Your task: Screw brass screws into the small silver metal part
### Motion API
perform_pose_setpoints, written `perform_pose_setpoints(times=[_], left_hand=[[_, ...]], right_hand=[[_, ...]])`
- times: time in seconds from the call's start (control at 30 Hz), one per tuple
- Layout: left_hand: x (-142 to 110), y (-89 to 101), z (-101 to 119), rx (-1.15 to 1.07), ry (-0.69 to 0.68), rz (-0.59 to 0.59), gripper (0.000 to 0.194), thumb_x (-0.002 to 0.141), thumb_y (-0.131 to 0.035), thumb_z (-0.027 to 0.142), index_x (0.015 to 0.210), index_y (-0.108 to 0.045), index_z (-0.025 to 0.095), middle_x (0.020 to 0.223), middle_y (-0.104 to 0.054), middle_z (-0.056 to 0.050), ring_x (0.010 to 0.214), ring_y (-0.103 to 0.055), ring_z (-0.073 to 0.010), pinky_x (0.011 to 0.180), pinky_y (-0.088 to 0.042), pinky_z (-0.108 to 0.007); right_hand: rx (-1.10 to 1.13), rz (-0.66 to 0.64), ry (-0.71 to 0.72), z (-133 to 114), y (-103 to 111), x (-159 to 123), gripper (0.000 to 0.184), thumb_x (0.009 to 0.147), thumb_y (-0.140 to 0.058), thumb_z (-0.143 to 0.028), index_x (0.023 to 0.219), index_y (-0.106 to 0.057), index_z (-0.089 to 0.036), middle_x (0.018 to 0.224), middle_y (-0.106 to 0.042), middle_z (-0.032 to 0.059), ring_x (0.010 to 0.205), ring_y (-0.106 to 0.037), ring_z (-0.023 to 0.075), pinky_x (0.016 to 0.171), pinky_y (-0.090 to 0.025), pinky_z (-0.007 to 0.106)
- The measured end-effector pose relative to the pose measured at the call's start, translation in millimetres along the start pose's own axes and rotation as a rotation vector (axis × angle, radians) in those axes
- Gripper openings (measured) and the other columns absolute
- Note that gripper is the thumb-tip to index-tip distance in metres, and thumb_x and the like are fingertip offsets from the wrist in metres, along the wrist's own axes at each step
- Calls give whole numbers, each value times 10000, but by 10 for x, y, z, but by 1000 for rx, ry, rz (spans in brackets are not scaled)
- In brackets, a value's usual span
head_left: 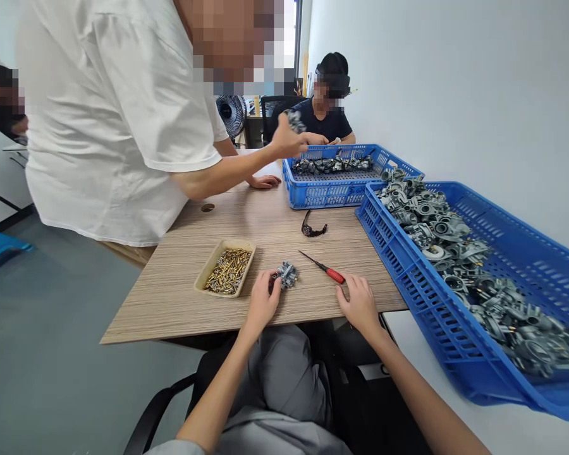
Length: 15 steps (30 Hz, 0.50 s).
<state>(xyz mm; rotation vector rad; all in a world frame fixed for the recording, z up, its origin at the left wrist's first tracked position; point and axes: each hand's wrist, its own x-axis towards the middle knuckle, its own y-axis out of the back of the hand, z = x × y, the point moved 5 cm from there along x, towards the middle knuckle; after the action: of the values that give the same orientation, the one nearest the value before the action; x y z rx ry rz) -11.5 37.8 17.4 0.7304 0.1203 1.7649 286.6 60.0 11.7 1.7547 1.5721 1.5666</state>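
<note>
My left hand rests at the table's front with its fingers on a small grey metal carburetor body. The part sits on the wood and seems held. My right hand lies flat on the table, holding nothing. Its fingertips are right by the red handle of a thin screwdriver, and I cannot tell if they touch it. Left of my left hand, a beige tray holds a heap of small brass parts.
A blue crate of grey carburetor bodies lies right of the table, and a second blue crate stands far across it. A standing person's hand holds a metal part above that crate. A dark strap-like object lies mid-table.
</note>
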Motion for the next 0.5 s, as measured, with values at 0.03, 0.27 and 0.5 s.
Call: perform_pose_setpoints(times=[0.03,0.27,0.5], left_hand=[[0,-1,-3,-2,1,-2,244,1113,-544,360,1250,-689,220,1222,-736,-117,1116,-715,-254,992,-591,-406],[-12,-3,20,14,-1,-34,310,1052,-632,350,1338,-647,232,1239,-713,-112,1069,-696,-247,984,-574,-401],[-13,-32,23,55,6,-67,453,975,-730,347,1400,-623,233,1326,-676,-131,1147,-689,-281,1040,-569,-441]], right_hand=[[-3,1,3,1,-2,-2,406,1073,-517,-294,1444,-655,-201,1279,-739,161,1178,-621,379,1045,-521,541],[-18,26,15,15,-10,-10,388,1074,-540,-299,1419,-666,-174,1271,-748,154,1171,-622,357,1048,-513,502],[-17,15,20,21,-12,-4,377,1075,-542,-297,1412,-668,-180,1269,-746,148,1164,-621,348,1046,-512,492]])
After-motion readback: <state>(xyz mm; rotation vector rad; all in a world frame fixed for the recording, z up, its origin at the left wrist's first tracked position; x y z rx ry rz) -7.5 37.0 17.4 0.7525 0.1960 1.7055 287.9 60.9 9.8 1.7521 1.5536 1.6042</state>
